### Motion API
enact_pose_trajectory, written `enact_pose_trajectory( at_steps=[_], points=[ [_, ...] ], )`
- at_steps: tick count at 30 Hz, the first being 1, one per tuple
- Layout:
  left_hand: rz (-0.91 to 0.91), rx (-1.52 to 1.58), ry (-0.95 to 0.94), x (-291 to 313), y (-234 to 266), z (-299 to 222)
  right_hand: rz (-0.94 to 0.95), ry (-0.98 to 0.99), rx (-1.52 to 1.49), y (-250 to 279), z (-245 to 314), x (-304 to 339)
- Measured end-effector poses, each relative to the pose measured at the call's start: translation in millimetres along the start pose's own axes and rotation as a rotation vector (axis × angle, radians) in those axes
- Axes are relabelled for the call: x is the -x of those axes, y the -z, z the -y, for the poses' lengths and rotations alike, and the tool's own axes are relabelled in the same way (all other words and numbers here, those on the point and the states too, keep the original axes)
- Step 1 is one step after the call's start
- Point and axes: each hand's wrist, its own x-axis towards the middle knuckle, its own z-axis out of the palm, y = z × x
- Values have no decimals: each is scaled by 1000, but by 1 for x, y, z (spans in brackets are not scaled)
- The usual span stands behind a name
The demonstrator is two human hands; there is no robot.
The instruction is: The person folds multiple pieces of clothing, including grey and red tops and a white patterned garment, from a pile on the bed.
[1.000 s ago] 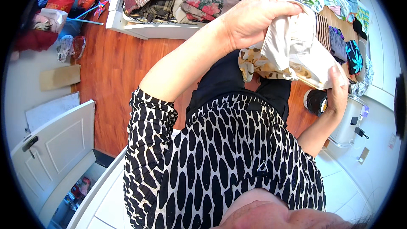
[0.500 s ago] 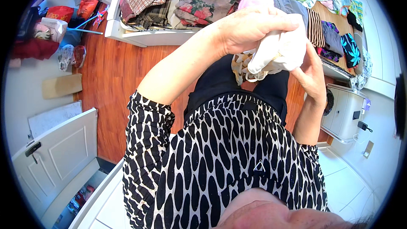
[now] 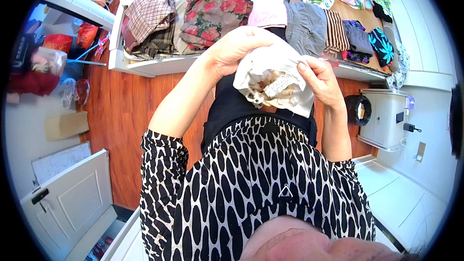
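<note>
In front of my lap I hold a white cloth garment with a brownish-gold pattern, a pale label and a thin cord showing in its opening. My left hand grips its upper left edge, with most fingers hidden behind the cloth. At the other side, my right hand pinches the upper right edge between thumb and fingers. The cloth hangs spread between the two hands, its lower right corner drooping above my dark trousers. What kind of garment it is I cannot make out.
Ahead, a wooden bed with a white frame carries a floral folded cloth, a plaid one, grey shorts and a striped piece. A white cabinet stands right; a white door is lower left.
Both hands have shifted left, and the bunched garment is now spread wider, showing its patterned inside and label. The whole view has also shifted somewhat.
</note>
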Motion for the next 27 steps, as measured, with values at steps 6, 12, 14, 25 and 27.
enact_pose_trajectory(
  at_steps=[6,12,14,25,27],
  points=[
    [69,-118,97,-2,29,16,-25,-107,-423,5,-3,1],
    [54,-160,54,1,40,30,-77,-165,-639,2,10,-4],
    [-5,-195,31,1,41,29,-115,-183,-664,3,12,-5],
    [-198,-1191,-520,-6,4,40,-210,-182,-756,7,12,-17],
    [-240,-1438,-454,-4,-5,38,-177,-171,-766,7,10,-16]
  ],
)
